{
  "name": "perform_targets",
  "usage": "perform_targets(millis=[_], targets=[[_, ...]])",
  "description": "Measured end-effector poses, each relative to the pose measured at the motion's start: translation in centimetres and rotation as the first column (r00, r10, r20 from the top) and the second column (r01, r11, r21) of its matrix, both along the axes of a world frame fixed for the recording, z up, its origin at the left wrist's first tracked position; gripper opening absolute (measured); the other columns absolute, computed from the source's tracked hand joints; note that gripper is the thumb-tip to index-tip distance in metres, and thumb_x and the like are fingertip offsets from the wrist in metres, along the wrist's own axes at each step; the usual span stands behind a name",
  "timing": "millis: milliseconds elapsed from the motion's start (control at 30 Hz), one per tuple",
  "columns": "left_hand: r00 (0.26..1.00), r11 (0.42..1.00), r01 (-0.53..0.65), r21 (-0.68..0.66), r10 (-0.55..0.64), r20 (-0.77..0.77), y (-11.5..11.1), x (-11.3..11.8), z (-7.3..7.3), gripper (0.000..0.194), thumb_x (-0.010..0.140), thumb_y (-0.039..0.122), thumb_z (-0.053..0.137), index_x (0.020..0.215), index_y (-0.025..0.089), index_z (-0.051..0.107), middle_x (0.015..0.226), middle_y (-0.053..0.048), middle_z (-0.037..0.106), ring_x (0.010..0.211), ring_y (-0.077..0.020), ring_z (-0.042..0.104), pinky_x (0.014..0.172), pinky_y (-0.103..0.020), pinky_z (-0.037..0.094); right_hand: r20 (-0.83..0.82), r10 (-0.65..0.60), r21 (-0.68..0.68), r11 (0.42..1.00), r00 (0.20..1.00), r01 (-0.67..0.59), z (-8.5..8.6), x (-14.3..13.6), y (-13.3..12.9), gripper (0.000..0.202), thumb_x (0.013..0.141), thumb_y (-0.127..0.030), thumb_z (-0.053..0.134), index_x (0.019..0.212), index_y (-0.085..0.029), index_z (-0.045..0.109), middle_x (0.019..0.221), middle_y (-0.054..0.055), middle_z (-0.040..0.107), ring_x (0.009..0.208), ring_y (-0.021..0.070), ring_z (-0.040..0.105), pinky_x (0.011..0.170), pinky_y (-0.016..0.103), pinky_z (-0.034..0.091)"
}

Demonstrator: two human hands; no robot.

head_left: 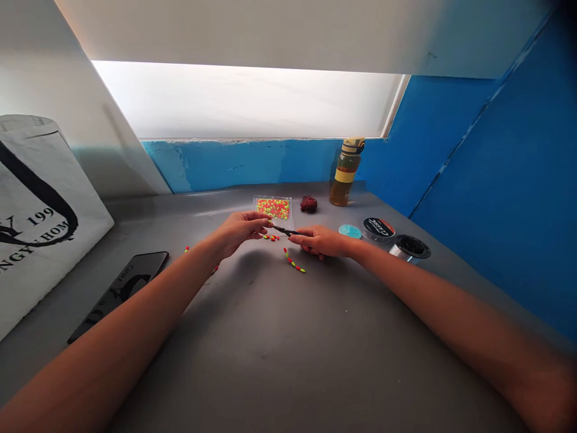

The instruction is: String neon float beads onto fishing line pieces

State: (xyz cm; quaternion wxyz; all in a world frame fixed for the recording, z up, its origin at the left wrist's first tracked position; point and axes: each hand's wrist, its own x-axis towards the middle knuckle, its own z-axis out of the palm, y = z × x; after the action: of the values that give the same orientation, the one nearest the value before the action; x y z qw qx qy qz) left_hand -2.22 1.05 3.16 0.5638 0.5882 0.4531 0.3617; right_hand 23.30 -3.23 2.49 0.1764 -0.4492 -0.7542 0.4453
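With right hand clamped on a dark tool, left hand pinching probably a bead, working over the table toward its far edge, near the bead bag.

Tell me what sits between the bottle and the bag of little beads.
A dark red bundle of cord lies between the bottle and the bead bag, seen in the head view.

Left hand: fingertips pinched together at the tool's tip.
Right hand: fingers curled round the tool, back upward.
Left arm: bare, slanting toward the tool.
Right arm: bare, angled toward the tool.
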Motion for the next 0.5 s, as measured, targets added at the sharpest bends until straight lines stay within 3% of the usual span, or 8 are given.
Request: perform_targets(millis=[500], targets=[[1.000, 1.000, -0.016, -0.004, 0.016, 0.000, -0.24, 0.28, 0.07, 0.040, 0.070, 0.037, 0.082, 0.102, 0.016, 0.072, 0.102, -0.011, 0.073, 0.080, -0.0155, 0.064, 0.080, -0.033, 0.049, 0.016, 0.007, -0.006, 1.000, 1.000, -0.007, 0.06, 0.00, -0.02, 0.046, 0.090, -0.065, 0.051, 0.101, -0.021, 0.060, 0.074, 0.000, 0.048, 0.058, 0.0112, 0.047, 0.043, 0.019, 0.043]])
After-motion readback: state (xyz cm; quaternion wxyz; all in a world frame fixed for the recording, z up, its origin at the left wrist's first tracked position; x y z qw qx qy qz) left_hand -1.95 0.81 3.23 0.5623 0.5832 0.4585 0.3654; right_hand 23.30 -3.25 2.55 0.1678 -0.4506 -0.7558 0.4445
